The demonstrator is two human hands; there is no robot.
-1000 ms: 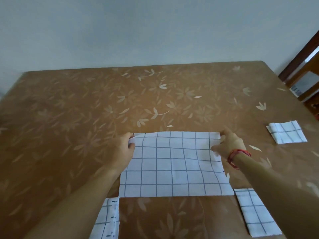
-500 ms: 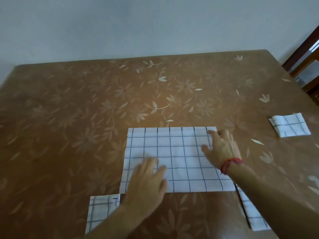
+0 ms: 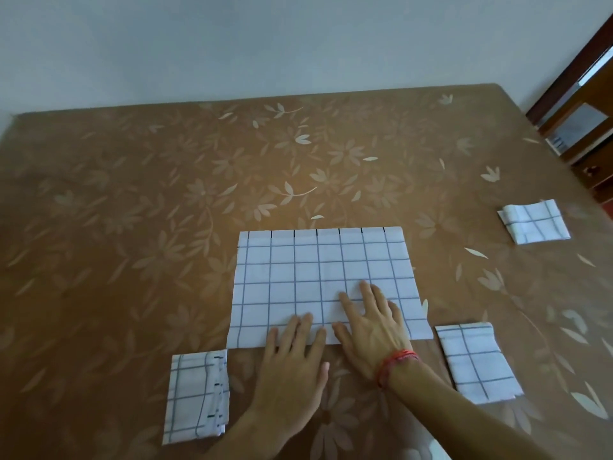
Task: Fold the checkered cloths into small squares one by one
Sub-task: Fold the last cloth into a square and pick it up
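A white checkered cloth [image 3: 311, 273], folded in half into a wide rectangle, lies flat in the middle of the brown floral tablecloth [image 3: 166, 210]. My left hand [image 3: 292, 363] lies flat with straight fingers, its fingertips on the cloth's near edge. My right hand [image 3: 371, 323], with a red thread at the wrist, presses flat on the cloth's near right part. Neither hand grips anything.
Three folded checkered cloths lie around: one at the near left [image 3: 195, 396], one at the near right [image 3: 477, 360], one further right [image 3: 534, 222]. A dark wooden piece of furniture [image 3: 577, 104] stands past the table's right edge. A pale wall is behind.
Both hands let go of the cloth's far corners and slid back over it to its near edge. The left hand moved right, close beside the right hand.
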